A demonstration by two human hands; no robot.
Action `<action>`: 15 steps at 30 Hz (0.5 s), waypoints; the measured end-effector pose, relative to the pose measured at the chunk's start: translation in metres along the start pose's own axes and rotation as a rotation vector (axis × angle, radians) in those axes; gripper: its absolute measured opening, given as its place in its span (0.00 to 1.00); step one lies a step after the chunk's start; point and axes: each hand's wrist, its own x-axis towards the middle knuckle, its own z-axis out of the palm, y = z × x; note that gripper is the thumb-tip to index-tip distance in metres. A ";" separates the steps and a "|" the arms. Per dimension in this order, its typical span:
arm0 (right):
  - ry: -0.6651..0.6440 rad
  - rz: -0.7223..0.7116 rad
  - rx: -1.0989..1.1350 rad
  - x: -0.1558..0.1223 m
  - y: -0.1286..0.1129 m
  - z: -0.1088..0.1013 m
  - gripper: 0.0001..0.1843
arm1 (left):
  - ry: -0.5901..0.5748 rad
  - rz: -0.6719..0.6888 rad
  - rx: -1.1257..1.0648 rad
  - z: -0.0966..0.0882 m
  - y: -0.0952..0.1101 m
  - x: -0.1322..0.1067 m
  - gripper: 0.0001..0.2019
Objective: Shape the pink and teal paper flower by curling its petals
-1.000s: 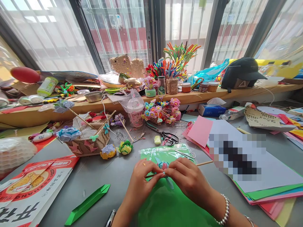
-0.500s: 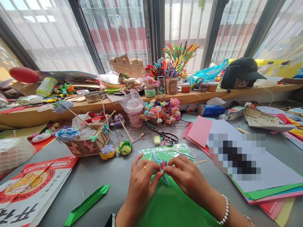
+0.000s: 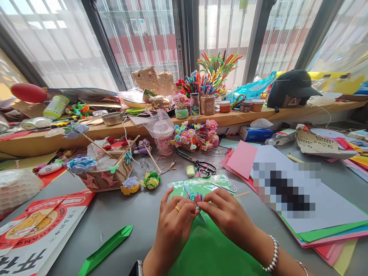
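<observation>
Thumb and bent forefinger of the right hand [image 3: 225, 209] close together on the near edge of a small pink-and-blue folded-paper flower [image 3: 197, 197], while the left hand [image 3: 173, 220] pinches it from the other side; the exact contact of the left fingertips is hidden behind its own knuckles. The flower sits between the two hands, over a glossy bright-green sheet [image 3: 212, 245] on the grey tabletop [image 3: 149, 226], with one pale-blue pointed paper tip [image 3: 202, 219] hanging toward the worker. The step in hand appears to be fine shaping or fixing of the petals, and the next move seems to call for a steady left hold and a light, precise right pinch, since thin paper would crease easily. Both hands arch with knuckles raised and backs upward, the left little finger lifted clear, a gold-coloured ring [image 3: 177, 208] on one left finger. The forearms come in from the lower edge and converge on the flower, the right crossed by a silver beaded bracelet [image 3: 272, 255] near the wrist. Just beyond the right hand lie a flat pale wooden stick [image 3: 242, 194] and small silver scissors [image 3: 231, 188]; farther out, a long green folded-paper strip [image 3: 105, 249] rests to the left and a stack of coloured paper sheets [image 3: 330, 214] to the right.
</observation>
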 end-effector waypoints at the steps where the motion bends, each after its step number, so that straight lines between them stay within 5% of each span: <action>1: 0.003 -0.006 -0.007 0.000 0.000 0.000 0.13 | 0.002 -0.003 0.001 0.000 0.000 0.000 0.09; 15: 0.032 0.012 -0.062 -0.001 -0.001 0.001 0.12 | -0.038 -0.093 -0.043 -0.001 -0.005 0.000 0.03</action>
